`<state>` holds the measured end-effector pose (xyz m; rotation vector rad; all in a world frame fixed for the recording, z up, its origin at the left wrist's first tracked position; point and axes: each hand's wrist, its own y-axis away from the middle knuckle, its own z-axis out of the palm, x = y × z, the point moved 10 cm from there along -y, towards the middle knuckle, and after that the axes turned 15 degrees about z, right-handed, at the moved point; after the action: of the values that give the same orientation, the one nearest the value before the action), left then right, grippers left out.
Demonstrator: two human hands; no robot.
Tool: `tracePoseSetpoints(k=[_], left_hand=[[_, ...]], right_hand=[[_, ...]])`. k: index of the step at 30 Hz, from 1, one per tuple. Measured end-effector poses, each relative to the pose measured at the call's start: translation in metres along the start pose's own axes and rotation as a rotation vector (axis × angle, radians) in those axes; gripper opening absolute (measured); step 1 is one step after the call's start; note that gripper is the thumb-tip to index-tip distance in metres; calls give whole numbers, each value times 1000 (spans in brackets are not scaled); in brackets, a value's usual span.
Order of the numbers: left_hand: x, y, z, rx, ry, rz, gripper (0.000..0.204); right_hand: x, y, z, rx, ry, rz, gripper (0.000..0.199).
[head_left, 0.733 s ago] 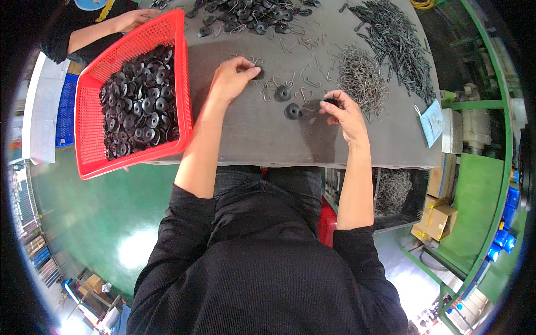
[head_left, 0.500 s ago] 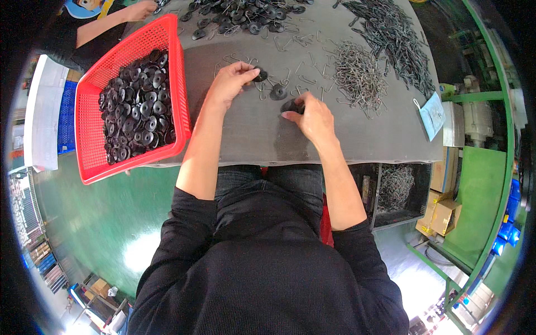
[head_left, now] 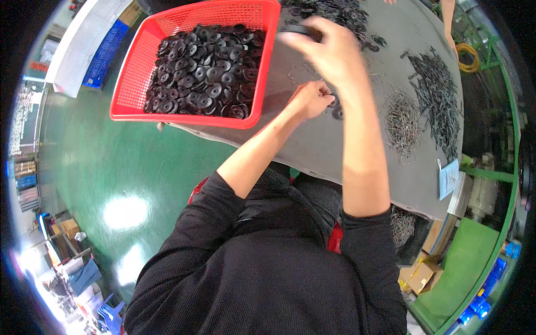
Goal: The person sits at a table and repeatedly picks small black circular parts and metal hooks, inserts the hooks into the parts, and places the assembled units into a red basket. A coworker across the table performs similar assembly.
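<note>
My right hand [head_left: 332, 56], blurred by motion, is raised near the right rim of the red basket [head_left: 272, 50]. Its thumb and fingers grip a dark round disc [head_left: 304, 31]. Lower on the grey table, my left hand [head_left: 311, 101] is closed in a pinch, with the edge of a black disc [head_left: 333, 103] showing at its fingertips. Another black disc [head_left: 338, 113] lies beside it, partly hidden by my right forearm. Many black discs with centre holes [head_left: 206, 72] fill the basket.
Bent metal wire hooks [head_left: 403, 120] lie heaped on the right, next to a long pile of dark strips [head_left: 438, 100]. More black pieces [head_left: 335, 14] are piled at the far side. A blue face mask [head_left: 448, 180] sits at the right edge. Another person's arm [head_left: 448, 22] shows far right.
The view has swung left, bringing the basket closer to centre. My right hand has gone up and left toward the basket with its disc, while my left hand stays low over the table.
</note>
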<state>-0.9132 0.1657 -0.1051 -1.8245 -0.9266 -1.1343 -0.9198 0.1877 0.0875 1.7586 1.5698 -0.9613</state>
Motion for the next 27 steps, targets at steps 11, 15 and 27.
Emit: tracePoseSetpoints(k=[11,15,27], left_hand=[[32,17,18,-82,790,-237,19],[31,15,16,-33,713,-260,16],[54,8,-18,207,71,288,11]], right_hand=[[183,58,-9,-359,-644,547,36],[202,71,-9,-283,-598,599,28],[233,63,-27,167,-562,667,24]])
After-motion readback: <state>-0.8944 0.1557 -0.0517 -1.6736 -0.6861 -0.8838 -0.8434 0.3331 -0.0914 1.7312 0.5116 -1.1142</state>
